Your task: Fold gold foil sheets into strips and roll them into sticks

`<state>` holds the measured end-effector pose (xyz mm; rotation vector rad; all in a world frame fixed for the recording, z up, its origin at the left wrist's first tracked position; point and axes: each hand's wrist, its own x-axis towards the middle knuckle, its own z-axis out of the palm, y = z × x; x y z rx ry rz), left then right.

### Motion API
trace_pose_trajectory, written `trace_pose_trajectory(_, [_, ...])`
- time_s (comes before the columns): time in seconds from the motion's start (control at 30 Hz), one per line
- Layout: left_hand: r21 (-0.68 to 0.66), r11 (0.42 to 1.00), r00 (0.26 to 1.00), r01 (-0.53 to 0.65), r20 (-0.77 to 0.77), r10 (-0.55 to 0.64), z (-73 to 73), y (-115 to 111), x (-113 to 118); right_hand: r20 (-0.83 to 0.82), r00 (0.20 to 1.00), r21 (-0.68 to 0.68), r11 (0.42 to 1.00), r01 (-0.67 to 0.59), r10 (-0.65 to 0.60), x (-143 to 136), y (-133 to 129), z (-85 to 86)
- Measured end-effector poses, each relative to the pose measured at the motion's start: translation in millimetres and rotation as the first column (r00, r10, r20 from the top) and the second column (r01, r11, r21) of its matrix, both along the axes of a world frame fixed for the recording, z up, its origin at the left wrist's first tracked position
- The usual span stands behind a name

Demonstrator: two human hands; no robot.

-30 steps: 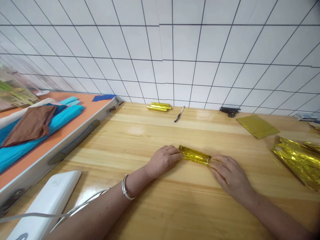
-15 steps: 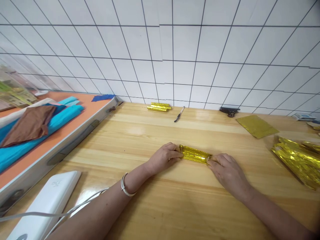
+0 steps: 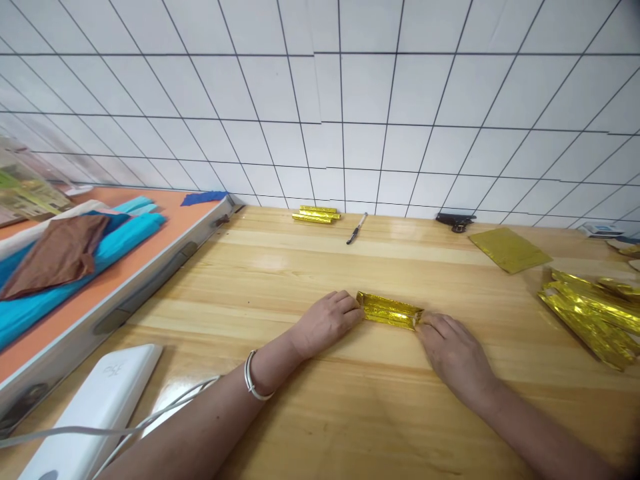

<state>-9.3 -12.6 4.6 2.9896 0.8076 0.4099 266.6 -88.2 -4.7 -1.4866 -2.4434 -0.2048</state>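
A partly folded piece of gold foil paper (image 3: 389,312) lies on the wooden table, its long edges turned up like a shallow trough. My left hand (image 3: 327,323), with a silver bangle on the wrist, grips its left end with the fingers pressed together. At the right end, my right hand (image 3: 453,350) pinches the paper between thumb and fingers. The fingertips of both hands are partly hidden. Beyond them, several rolled gold strips (image 3: 316,215) lie near the wall, with a pen (image 3: 357,229) to their right.
A flat gold sheet (image 3: 510,250) and a pile of gold foil paper (image 3: 593,317) lie at right, near a black clip (image 3: 456,221). At left are a white power bank (image 3: 95,407) with cables and an orange-topped surface (image 3: 135,257) bearing brown and blue cloth (image 3: 63,253).
Both hands keep hold of the foil paper's ends; the fingers have shifted slightly and the right hand has curled a little lower. The whole view has moved slightly.
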Motion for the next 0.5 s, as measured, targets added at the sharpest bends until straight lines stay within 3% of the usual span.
trace_pose_trajectory(0.1, [-0.004,0.998,0.998,-0.056,0.02,0.056,-3.9,0.5,1.9,-0.06,0.998,-0.032,0.999,0.027,-0.029,0.1,2.5,-1.0])
trace_pose_trajectory(0.3, [-0.147,0.964,0.964,-0.223,0.116,0.24,-12.9,1.6,9.3,-0.207,0.972,-0.138,0.986,0.088,-0.115,2.2,13.1,4.1])
trace_pose_trajectory(0.5, [-0.262,0.953,0.954,-0.154,0.213,0.212,-10.2,1.4,4.3,-0.249,0.956,-0.167,0.979,0.115,-0.155,1.8,16.2,3.3])
